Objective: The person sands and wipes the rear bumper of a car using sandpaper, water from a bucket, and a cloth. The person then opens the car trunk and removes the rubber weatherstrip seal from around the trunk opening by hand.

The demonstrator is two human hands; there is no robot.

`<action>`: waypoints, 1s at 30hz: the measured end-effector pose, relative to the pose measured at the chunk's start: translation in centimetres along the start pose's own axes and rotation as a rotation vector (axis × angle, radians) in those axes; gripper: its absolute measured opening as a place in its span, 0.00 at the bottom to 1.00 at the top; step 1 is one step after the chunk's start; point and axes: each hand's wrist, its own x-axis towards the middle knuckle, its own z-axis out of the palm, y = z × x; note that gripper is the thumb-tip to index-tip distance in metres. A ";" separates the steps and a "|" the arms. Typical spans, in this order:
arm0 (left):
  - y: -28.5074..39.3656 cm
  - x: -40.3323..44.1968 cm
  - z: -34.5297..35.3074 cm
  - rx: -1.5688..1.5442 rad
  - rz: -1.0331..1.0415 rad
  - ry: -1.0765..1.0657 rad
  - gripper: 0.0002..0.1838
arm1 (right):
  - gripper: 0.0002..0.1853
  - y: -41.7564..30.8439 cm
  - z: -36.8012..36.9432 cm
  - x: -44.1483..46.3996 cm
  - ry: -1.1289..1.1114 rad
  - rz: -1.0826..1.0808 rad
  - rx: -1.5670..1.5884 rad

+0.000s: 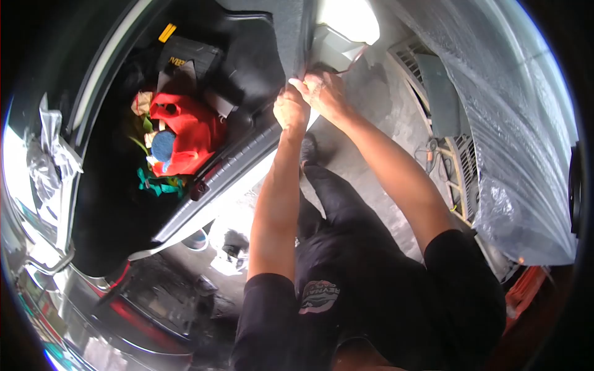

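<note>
My left hand point(291, 110) is closed in a fist at the edge of the open car trunk point(244, 80). Just beside it, my right hand point(323, 93) is also closed, fingers curled and thumb reaching toward the left. Both hands meet near the upper end of the trunk sill point(229, 164). Whatever they grip is hidden by the fingers and glare. A dark, thin edge runs up from between them along the trunk's side. A pale box-like part point(337, 49) lies just beyond my right hand.
Inside the trunk lie a red cloth or bag point(192, 133), a round blue object point(163, 146) and a black case point(192, 55) with yellow lettering. Plastic sheeting point(507, 142) hangs at right, beside grille-like parts point(464, 154). A tail light point(139, 321) shows at lower left.
</note>
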 end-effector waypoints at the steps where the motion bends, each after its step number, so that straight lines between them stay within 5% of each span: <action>1: 0.0 0.0 0.3 0.045 0.044 0.042 0.14 | 0.25 0.0 0.2 0.1 -0.014 -0.025 -0.006; 12: 0.0 -0.8 0.1 0.094 0.180 0.085 0.13 | 0.19 1.2 2.0 -0.2 0.212 -0.187 0.008; 22: -0.5 -0.9 2.4 0.013 0.137 0.196 0.10 | 0.23 0.4 1.8 0.0 0.122 -0.112 -0.077; 24: -0.3 -1.1 2.1 0.000 0.134 0.204 0.10 | 0.27 -1.3 0.3 0.5 -0.048 0.011 -0.151; 30: -0.3 -1.2 1.6 0.004 0.119 0.133 0.10 | 0.28 0.5 2.6 0.0 0.102 -0.070 -0.108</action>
